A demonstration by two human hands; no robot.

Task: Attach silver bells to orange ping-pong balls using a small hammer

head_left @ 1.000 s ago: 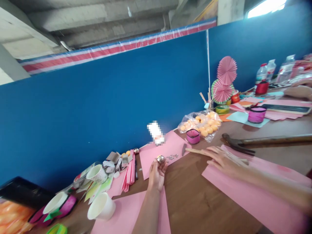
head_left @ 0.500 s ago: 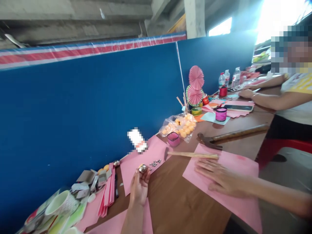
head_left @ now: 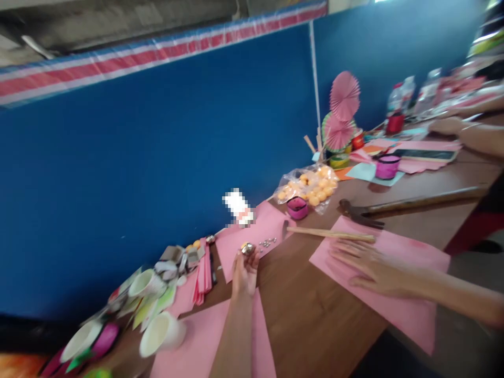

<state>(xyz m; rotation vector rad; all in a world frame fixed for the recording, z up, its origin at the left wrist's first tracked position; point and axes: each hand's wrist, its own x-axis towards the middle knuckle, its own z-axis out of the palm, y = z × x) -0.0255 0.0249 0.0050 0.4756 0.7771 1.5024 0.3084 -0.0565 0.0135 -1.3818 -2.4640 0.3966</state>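
My left hand [head_left: 245, 273] is raised over the table with its fingers curled round a shiny silver ball [head_left: 248, 249]. A bit of orange shows at the ball's upper edge, and I cannot make out what it is. Just right of that hand, several small silver beads [head_left: 268, 243] lie on a sheet of pink paper [head_left: 232, 247]. My right hand [head_left: 372, 268] lies flat, fingers stretched out, on another pink sheet [head_left: 413, 315]. Close beyond its fingertips is the wooden handle of a small hammer [head_left: 331, 232]. Nothing is in that hand.
A larger hammer [head_left: 362, 214] lies behind, near a bag of orange balls [head_left: 315, 186] and a pink tape roll [head_left: 297, 208]. At left are paper strips [head_left: 202, 273], small boxes and white cups [head_left: 161, 333]. A blue partition [head_left: 157, 157] borders the table; another person's arm [head_left: 472, 131] rests far right.
The view has swung left and down, so more cups show at the left and less of the other person. My left hand still holds the silver ball; my right still lies flat.
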